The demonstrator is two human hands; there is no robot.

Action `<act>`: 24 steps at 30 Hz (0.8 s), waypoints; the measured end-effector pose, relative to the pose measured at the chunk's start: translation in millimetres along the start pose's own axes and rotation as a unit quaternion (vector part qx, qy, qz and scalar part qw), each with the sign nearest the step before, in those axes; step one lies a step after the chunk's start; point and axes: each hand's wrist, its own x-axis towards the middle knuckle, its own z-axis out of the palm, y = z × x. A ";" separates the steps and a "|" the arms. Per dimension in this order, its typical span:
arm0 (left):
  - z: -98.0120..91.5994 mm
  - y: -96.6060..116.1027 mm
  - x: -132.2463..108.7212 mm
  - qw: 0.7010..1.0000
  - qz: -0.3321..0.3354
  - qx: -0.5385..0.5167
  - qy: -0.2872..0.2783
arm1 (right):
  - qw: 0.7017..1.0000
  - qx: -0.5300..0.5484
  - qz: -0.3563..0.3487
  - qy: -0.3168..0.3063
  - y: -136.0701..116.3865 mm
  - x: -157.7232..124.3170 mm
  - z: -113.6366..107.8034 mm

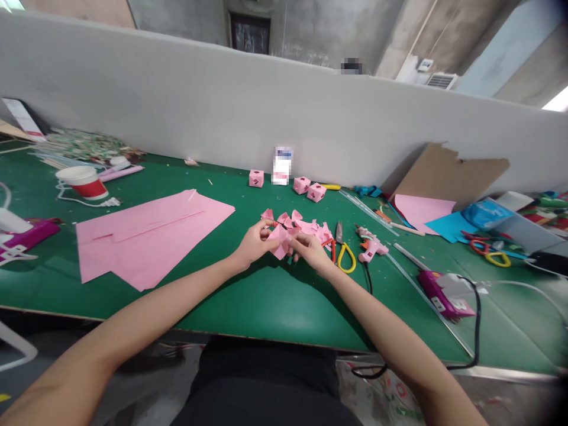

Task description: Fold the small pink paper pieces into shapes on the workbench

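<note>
Both hands meet over the green table (pixel 266 302) and pinch one folded pink paper piece (pixel 280 241). My left hand (pixel 254 244) grips its left side with fingers closed. My right hand (pixel 310 248) pinches its right side. Just behind the hands lies a pile of small pink paper pieces (pixel 306 225). Three finished pink paper cubes stand further back by the wall, one (pixel 256 178) alone on the left and two (pixel 309 189) close together on the right.
Large pink paper sheets (pixel 146 236) lie to the left. Yellow-handled scissors (pixel 344 251), a pink glue gun (pixel 370 245) and a purple glue gun (pixel 446 290) with a black cable lie to the right. A red-and-white cup (pixel 84 180) stands at far left. Cardboard and coloured paper clutter the far right.
</note>
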 end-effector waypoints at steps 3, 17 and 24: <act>-1.0 -1.4 1.1 1.000 -0.014 -0.009 0.007 | 0.999 -0.042 -0.022 -0.020 0.2 0.1 -1.4; -0.6 2.5 -0.3 0.999 -0.023 -0.018 0.034 | 0.997 -0.069 -0.025 -0.038 1.4 -1.9 1.4; -3.3 -2.8 3.2 0.997 -0.043 -0.042 0.039 | 0.999 -0.039 -0.017 -0.028 8.5 0.3 5.0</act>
